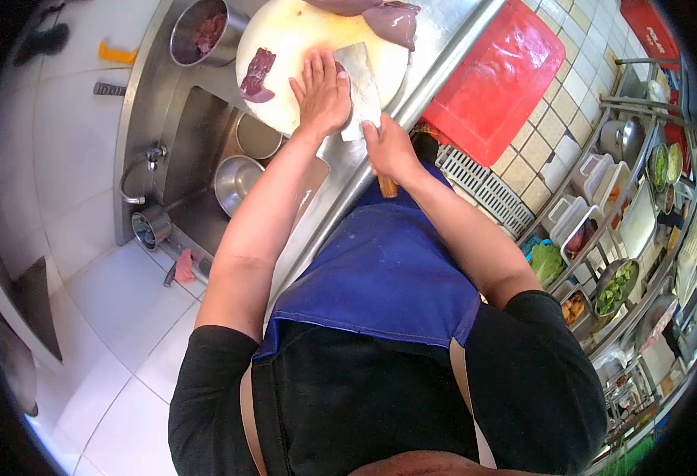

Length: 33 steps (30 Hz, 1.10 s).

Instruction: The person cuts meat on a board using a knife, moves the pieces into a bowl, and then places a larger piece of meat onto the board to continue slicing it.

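Observation:
My right hand [390, 149] is wrapped round the wooden handle of a cleaver [359, 83]. Its wide blade lies over the round white cutting board [285, 24], pointing away from me. On the board my left hand [325, 99] rests flat with fingers stretched out, close against the blade's left side; anything under the palm is hidden. Left of that hand lies a cut piece of dark red meat [258, 73], which looks like liver. Larger smooth, purplish pieces of liver [394, 24] sit at the board's far edge.
A metal pot [180, 36] with chopped red meat stands left of the board. The steel sink [190, 143] below it contains a metal bowl [236, 181]. On the right are a red plastic lid or bin [495, 79] and a rack holding vegetables and containers [591, 178].

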Each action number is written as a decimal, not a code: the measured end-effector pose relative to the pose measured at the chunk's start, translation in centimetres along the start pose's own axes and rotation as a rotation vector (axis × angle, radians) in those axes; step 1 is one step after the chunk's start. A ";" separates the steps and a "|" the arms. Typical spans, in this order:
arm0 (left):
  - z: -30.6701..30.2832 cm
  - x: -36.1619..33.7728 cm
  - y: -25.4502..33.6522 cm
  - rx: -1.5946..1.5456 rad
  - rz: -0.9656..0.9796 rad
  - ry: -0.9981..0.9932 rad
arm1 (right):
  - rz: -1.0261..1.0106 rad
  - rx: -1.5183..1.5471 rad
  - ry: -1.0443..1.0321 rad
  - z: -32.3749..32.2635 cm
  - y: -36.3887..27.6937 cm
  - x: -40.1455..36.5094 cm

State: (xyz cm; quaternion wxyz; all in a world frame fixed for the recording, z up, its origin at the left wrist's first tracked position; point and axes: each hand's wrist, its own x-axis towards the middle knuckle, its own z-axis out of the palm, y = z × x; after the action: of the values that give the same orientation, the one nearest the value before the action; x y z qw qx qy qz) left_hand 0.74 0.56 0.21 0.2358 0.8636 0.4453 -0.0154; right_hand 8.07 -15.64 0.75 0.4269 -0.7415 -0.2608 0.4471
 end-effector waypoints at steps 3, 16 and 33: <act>0.1 0.0 -0.2 -0.012 0.004 0.008 | 0.072 0.039 -0.025 -0.3 -2.4 0.6; 0.0 -0.3 -0.2 -0.029 -0.003 0.018 | 0.131 -0.023 -0.067 0.1 -2.8 0.0; -0.2 -0.5 -0.9 0.027 -0.031 0.017 | 0.231 0.582 -0.244 0.5 -0.3 -5.1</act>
State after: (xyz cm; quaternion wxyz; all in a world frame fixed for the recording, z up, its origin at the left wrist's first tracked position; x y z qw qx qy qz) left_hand -0.25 0.69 0.14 0.2200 0.8598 0.4605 -0.0177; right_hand 5.23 -19.21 3.16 0.5328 -0.5543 -0.0858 0.6337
